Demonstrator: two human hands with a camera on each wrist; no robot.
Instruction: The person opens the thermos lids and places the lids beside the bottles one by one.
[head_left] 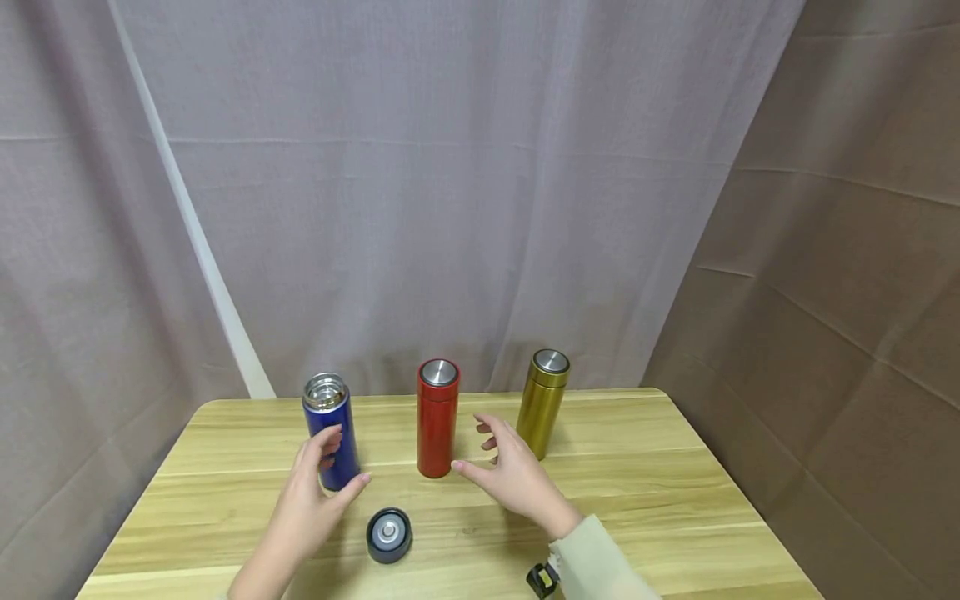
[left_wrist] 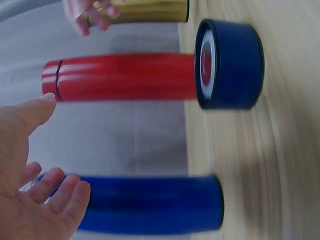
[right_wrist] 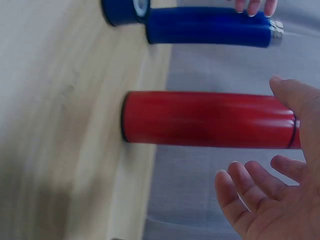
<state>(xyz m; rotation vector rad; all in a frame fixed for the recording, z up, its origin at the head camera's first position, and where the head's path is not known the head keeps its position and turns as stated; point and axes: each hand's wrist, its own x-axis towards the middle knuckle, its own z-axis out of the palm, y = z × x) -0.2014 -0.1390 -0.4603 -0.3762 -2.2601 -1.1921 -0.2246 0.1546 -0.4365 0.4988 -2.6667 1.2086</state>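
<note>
A blue thermos bottle [head_left: 343, 446] stands upright without its lid, its steel mouth showing. My left hand [head_left: 306, 497] is in front of it, fingers loosely bent and thumb apart; whether it touches the bottle I cannot tell. The blue lid [head_left: 389, 535] lies upside down on the table, right of that hand. A red thermos bottle [head_left: 437, 425] with its lid on stands in the middle. Just right of it is my right hand [head_left: 512, 473], thumb and fingers spread, nothing between them. Behind that hand rises a gold thermos bottle [head_left: 542, 408], lid on.
The bottles stand toward the far edge of a wooden table [head_left: 660, 517]. Grey curtain [head_left: 450, 208] hangs behind, and a brown cloth [head_left: 847, 275] hangs at the right. A small black device [head_left: 542, 578] sits at the right wrist.
</note>
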